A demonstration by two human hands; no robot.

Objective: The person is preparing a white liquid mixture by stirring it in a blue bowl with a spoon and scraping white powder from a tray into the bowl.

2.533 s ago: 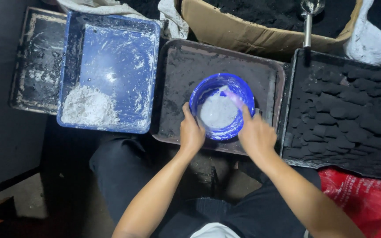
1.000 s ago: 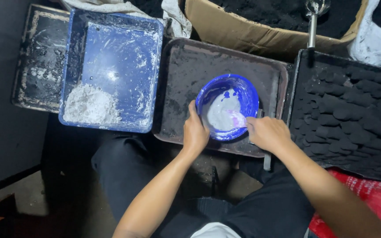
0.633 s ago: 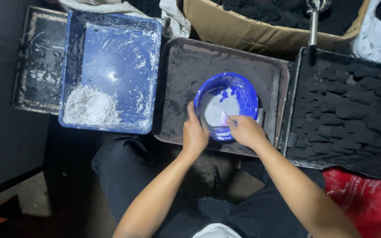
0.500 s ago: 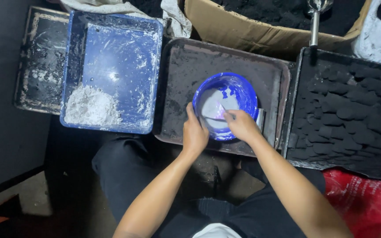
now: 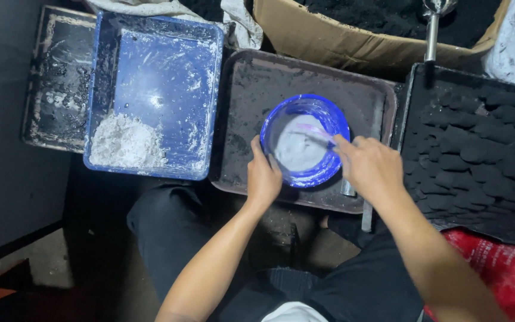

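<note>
Head view: left hand (image 5: pixel 263 179) grips near-left rim of blue bowl (image 5: pixel 281 116), fingers curled on it. Right hand (image 5: pixel 369 167) fingers pinch a pale stirrer (image 5: pixel 312 132) in white paste (image 5: pixel 296 152). Bowl sits centred on dark tray (image 5: pixel 251 83); blue tub (image 5: pixel 168 53) of powder left. Mixing appears under way.

A grimy workshop: soot-black trays (image 5: pixel 251 89), a cardboard box (image 5: pixel 329 42) of black powder, dark lumps (image 5: pixel 478 155) laid out.

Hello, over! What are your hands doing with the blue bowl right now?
Left hand gripping bowl rim. Right hand holding a thin stick in the white powder. Bowl sits on dark tray. Nothing in the way.
</note>
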